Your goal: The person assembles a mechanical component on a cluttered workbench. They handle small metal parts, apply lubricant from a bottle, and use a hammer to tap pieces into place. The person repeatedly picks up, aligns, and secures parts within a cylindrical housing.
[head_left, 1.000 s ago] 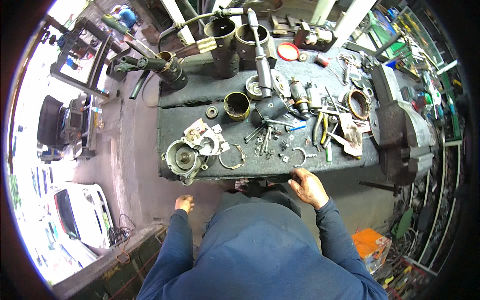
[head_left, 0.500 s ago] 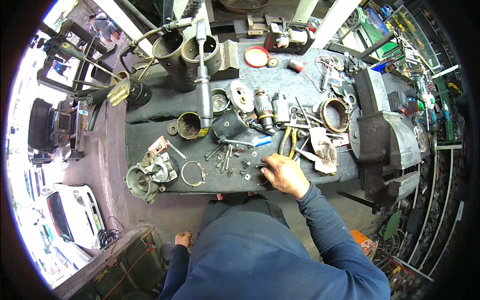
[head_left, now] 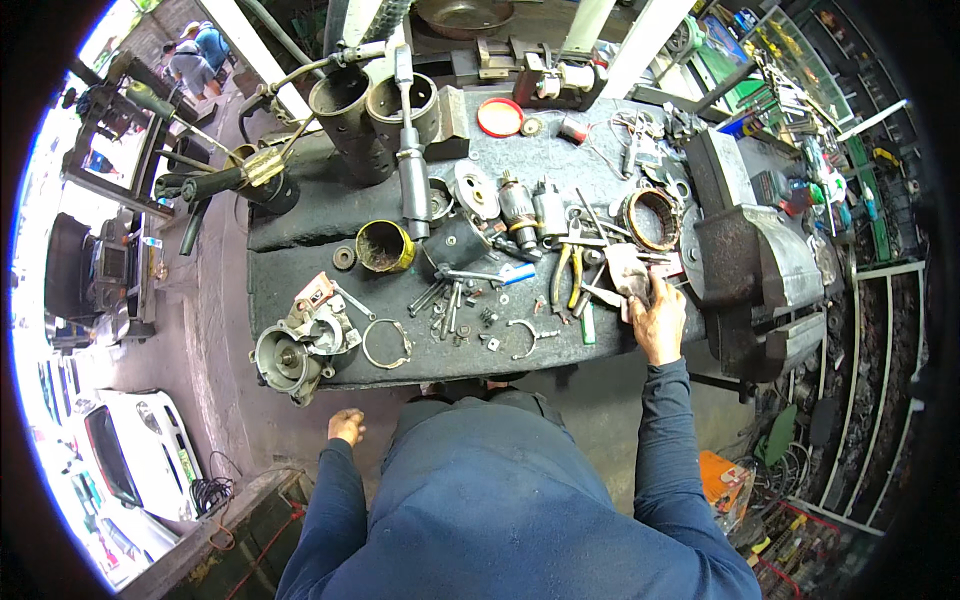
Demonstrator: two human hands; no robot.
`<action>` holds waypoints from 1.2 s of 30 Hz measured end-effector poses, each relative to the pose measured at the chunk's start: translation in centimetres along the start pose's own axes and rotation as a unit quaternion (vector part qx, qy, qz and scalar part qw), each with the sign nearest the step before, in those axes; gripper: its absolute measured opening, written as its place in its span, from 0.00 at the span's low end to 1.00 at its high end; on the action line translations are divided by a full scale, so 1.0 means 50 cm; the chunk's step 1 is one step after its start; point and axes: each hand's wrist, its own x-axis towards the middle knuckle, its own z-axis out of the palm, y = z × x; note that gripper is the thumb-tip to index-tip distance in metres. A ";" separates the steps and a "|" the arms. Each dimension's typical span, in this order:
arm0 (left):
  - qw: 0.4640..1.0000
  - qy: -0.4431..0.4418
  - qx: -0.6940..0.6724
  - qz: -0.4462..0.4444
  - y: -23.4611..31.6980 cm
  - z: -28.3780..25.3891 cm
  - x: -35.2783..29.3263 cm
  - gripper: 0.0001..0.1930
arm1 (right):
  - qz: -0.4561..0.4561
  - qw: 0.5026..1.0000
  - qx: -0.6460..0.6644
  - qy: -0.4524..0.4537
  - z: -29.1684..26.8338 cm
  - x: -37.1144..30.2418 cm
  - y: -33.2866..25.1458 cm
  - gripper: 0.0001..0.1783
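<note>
My right hand (head_left: 658, 318) is at the right part of the workbench, its fingers closed round the near edge of a stained, pale rag (head_left: 626, 268). Yellow-handled pliers (head_left: 568, 278) lie just left of the rag, and a green-and-white strip (head_left: 588, 326) is below them. A copper-wound stator ring (head_left: 651, 220) rests beyond the rag. My left hand (head_left: 346, 427) hangs off the bench's front edge with curled fingers, and nothing shows in it. Nearest to it on the bench is a cast metal housing (head_left: 288, 358), beside a thin ring clamp (head_left: 386, 344).
A heavy bench vise (head_left: 760, 265) stands right of my right hand. Loose bolts (head_left: 452, 305) and a forked metal piece (head_left: 522, 340) lie mid-bench. Farther back are an armature (head_left: 518, 210), a yellow-rimmed can (head_left: 385, 247), tall metal cylinders (head_left: 345, 120) and a red-rimmed dish (head_left: 500, 118).
My right hand has moved right from the small parts at the front edge onto the rag, uncovering the forked piece. My left hand has shifted a little left and toward the bench.
</note>
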 end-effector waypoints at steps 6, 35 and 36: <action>0.999 -0.023 0.037 0.008 0.025 -0.011 0.002 0.17 | 0.032 0.973 0.208 0.100 -0.063 -0.028 -0.018 0.17; 0.999 0.008 -0.019 -0.037 -0.089 -0.005 -0.055 0.18 | -0.177 0.933 0.226 -0.217 0.005 -0.115 -0.148 0.15; 0.999 0.001 -0.027 -0.033 -0.090 -0.006 -0.053 0.18 | -0.188 0.911 0.194 -0.311 0.005 -0.140 -0.134 0.16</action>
